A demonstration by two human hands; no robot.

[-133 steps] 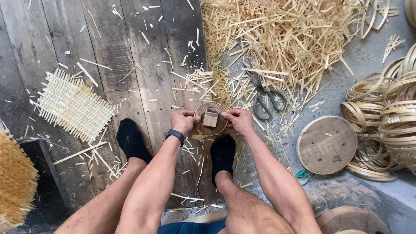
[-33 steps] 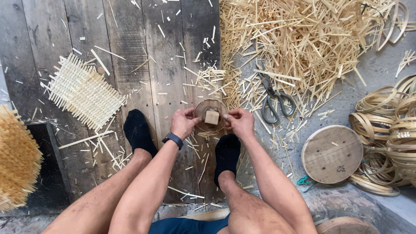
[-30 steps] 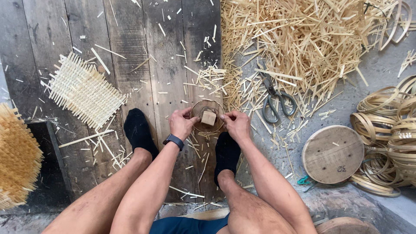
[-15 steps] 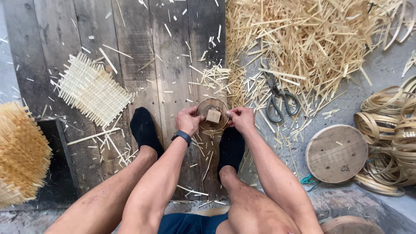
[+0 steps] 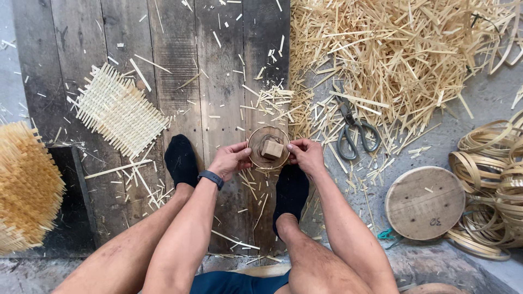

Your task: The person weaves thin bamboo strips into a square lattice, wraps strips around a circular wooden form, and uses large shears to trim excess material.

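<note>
While the person sits with both feet on the plank floor (image 5: 180,65), the left hand (image 5: 229,159) and right hand (image 5: 306,155) clamp a small round hoop (image 5: 268,147) from either side, between the socks. Scissors (image 5: 354,129) lie just right, among bamboo strips (image 5: 403,54); a woven mat (image 5: 119,110) lies left.

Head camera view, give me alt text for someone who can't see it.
Seated person's left hand and right hand hold a small round wooden form above dark-socked feet. Scissors lie by a bamboo strip pile; woven mat lies left.
</note>
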